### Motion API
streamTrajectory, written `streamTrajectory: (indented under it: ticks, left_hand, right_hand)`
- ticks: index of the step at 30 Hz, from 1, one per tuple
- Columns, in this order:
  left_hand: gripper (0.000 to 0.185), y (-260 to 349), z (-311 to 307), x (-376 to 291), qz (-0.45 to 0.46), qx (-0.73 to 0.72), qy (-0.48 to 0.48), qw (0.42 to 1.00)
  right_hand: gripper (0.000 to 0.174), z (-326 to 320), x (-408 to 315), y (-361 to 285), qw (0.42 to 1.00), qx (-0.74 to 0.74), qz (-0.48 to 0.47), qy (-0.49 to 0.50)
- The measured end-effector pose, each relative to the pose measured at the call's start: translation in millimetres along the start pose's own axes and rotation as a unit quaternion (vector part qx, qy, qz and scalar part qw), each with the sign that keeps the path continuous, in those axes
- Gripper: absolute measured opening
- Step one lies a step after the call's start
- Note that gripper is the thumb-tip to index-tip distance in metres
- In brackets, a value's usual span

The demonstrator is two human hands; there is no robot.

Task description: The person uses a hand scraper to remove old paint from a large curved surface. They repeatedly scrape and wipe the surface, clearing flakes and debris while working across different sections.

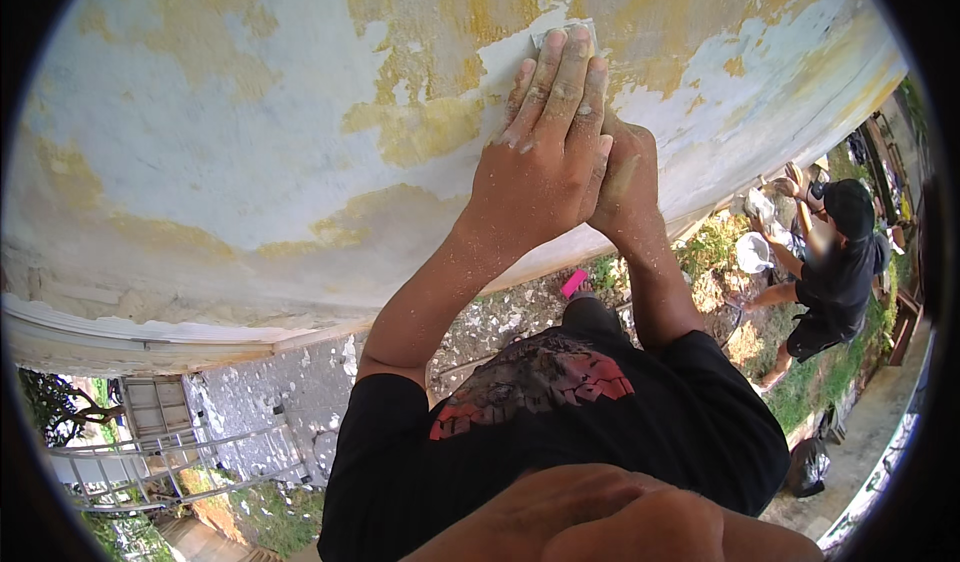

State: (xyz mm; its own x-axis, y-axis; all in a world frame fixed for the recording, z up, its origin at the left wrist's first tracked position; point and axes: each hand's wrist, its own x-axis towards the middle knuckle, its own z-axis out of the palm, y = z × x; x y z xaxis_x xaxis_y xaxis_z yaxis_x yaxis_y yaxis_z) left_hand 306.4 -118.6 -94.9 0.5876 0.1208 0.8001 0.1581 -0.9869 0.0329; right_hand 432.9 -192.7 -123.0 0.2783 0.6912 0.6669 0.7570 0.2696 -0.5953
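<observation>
Before me rises a wall [225, 149] with peeling white and yellow paint over rough plaster. My left hand [551, 123] lies with straight fingers on the thin, flat blade of a scraper [539, 41], pressed to the wall. Its fingertips sit near the blade's upper edge. Behind and partly under it is my right hand [630, 175], its fingers curled around what seems to be the same tool; the handle is hidden. Pale dust coats both hands. Around the blade, patches of bare white meet ragged yellow paint.
A co-worker [836, 277] stands along the wall at right, near a white bucket [754, 253]. A metal ladder [180, 464] is at lower left. Paint flakes litter the ground [262, 404]. A bright pink object [574, 283] lies near my foot; a black plastic bag [808, 466] sits at right.
</observation>
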Motion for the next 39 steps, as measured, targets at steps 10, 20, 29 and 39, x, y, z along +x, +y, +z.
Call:
streamTrajectory:
  ticks: [10, 20, 29, 39]
  left_hand:
    - [0.065, -0.5, 4.2, -3.4, 0.013, 0.009, 0.001, 1.0]
    - [0.06, -5.6, 4.4, 5.1, 0.011, 0.005, 0.022, 1.0]
    - [0.058, 1.5, 8.9, 2.0, -0.007, 0.003, 0.037, 0.999]
    - [0.056, 2.8, 11.1, 1.8, -0.009, 0.006, 0.06, 0.998]
  right_hand:
    - [0.038, -1.2, -1.8, 2.9, 1.0, -0.011, -0.018, -0.007]
    - [0.032, -6.1, 8.2, -3.7, 0.999, -0.029, -0.044, -0.011]
    - [0.03, -2.1, 3.3, 4.9, 0.998, 0.01, -0.054, 0.008]
    - [0.032, -5.1, 20.3, -5.8, 0.998, -0.006, -0.057, 0.031]
